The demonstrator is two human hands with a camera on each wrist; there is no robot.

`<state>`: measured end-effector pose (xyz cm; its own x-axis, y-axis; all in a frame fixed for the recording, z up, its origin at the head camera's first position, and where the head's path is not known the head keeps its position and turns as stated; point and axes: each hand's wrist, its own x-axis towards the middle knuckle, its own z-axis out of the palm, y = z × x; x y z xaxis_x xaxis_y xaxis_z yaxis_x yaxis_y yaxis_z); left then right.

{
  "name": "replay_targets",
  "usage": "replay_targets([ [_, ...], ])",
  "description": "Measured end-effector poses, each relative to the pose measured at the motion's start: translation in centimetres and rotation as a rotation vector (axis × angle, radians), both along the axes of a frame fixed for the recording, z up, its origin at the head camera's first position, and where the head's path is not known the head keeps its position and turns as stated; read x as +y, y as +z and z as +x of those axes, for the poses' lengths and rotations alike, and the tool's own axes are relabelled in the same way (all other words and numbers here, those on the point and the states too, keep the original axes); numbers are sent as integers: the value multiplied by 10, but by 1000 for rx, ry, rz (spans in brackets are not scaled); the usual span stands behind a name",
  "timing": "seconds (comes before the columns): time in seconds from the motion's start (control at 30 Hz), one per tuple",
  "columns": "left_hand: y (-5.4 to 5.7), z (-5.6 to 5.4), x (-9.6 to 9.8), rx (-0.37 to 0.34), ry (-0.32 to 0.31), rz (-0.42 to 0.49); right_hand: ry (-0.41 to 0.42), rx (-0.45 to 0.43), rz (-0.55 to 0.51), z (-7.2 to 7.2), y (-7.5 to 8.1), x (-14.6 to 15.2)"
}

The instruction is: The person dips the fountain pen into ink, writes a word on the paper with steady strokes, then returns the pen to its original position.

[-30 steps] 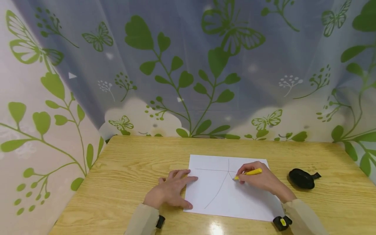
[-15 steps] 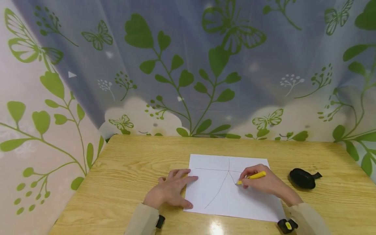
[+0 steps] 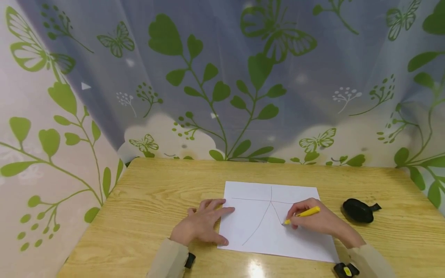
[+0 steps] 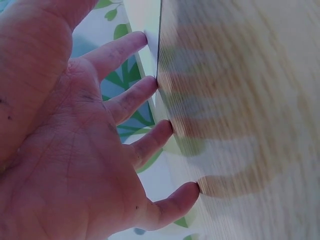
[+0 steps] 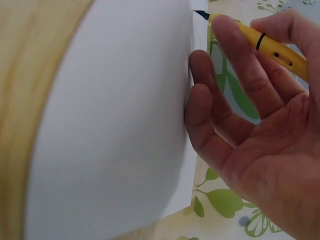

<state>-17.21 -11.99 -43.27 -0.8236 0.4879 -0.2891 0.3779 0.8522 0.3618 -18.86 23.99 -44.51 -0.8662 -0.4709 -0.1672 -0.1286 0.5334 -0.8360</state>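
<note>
A white sheet of paper (image 3: 257,231) lies on the wooden table, with thin dark lines drawn on it: a horizontal, a short vertical and two strokes spreading downward. My right hand (image 3: 311,217) pinches a yellow fountain pen (image 3: 309,212) between thumb and fingers. In the right wrist view the dark nib of the pen (image 5: 285,54) meets the paper, and the lower fingers rest against the sheet. At the sheet's left edge my left hand (image 3: 201,223) lies spread. Its fingertips (image 4: 167,127) touch the table and the paper's edge in the left wrist view.
To the right of the paper sits a small black pouch-like object (image 3: 358,211) with a short tab. The wooden table (image 3: 167,181) reaches back to a curtain (image 3: 208,77) printed with green leaves and butterflies. More of this fabric hangs on the left.
My right hand has moved down and to the right with the pen, and the right-hand slanting stroke has grown longer behind the nib. The left hand keeps its place.
</note>
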Motion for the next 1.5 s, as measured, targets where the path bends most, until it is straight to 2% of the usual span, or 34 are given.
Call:
replay_targets([
  [0.43, 3, -2, 1, -10, -3, 1, 69, 15, -53, 6, -3, 10],
  [0.57, 3, -2, 1, -6, -3, 2, 114, 19, -101, 8, -4, 14],
  [0.73, 2, -2, 2, -4, -4, -2, 162, -1, -135, 10, -6, 18],
  [1.5, -1, 0, 1, -1, 9, 6, 264, -77, -222, 21, -8, 28],
])
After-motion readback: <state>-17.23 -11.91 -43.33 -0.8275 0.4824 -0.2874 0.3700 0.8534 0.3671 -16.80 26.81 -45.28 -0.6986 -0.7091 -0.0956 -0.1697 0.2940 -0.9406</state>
